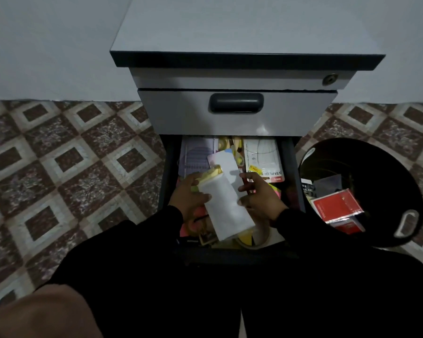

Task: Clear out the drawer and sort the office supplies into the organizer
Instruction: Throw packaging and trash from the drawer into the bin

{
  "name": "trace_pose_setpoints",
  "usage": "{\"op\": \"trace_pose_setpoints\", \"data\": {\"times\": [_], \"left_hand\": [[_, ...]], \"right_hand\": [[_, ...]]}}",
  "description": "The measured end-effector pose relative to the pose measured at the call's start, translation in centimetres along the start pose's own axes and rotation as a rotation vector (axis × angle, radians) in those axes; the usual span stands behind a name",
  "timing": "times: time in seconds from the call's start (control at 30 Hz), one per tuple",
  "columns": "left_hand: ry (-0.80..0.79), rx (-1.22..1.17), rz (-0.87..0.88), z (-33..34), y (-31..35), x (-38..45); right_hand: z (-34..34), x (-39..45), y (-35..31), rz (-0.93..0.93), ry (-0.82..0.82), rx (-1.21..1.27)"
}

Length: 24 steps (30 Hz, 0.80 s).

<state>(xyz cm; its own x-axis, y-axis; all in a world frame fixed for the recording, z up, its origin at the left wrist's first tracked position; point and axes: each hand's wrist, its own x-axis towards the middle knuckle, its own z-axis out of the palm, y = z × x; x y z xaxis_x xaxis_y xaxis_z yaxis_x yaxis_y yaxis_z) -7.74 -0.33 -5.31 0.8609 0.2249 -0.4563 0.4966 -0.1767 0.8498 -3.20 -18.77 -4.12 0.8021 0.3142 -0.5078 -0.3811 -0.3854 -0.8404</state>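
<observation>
The second drawer of a grey cabinet is pulled out below me and is crammed with supplies. Both my hands are inside it. My left hand grips the left edge of a stack of white envelopes with a yellow one on top. My right hand pinches a second white envelope by its right edge and also touches the stack. A stapler set pack lies at the back right, a purple plastic sheet at the back left. No organizer is in view.
A round black bin stands on the floor right of the drawer, holding a red packet and other packaging. The closed top drawer with a dark handle overhangs the open one. Patterned tile floor lies on both sides.
</observation>
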Motion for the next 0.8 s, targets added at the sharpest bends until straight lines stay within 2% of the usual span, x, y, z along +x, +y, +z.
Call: {"op": "trace_pose_setpoints", "data": {"times": [0.1,0.23,0.4,0.6,0.8], "left_hand": [[0.05,0.01,0.039,-0.6,-0.1,1.3],[0.127,0.222,0.013,-1.2,-0.8,3.5],[0.057,0.286,0.013,-1.4,-1.3,5.6],[0.066,0.371,0.035,-0.9,-1.6,7.6],[0.068,0.434,0.089,-0.9,-1.8,8.1]], "right_hand": [[-0.5,1.5,-0.2,-0.06,0.067,-0.023],[-0.7,3.3,-0.4,-0.082,0.154,-0.121],[-0.5,4.6,0.3,-0.086,0.142,-0.203],[-0.1,6.1,1.6,-0.066,0.161,-0.325],[0.2,7.0,2.3,-0.04,0.183,-0.26]]}}
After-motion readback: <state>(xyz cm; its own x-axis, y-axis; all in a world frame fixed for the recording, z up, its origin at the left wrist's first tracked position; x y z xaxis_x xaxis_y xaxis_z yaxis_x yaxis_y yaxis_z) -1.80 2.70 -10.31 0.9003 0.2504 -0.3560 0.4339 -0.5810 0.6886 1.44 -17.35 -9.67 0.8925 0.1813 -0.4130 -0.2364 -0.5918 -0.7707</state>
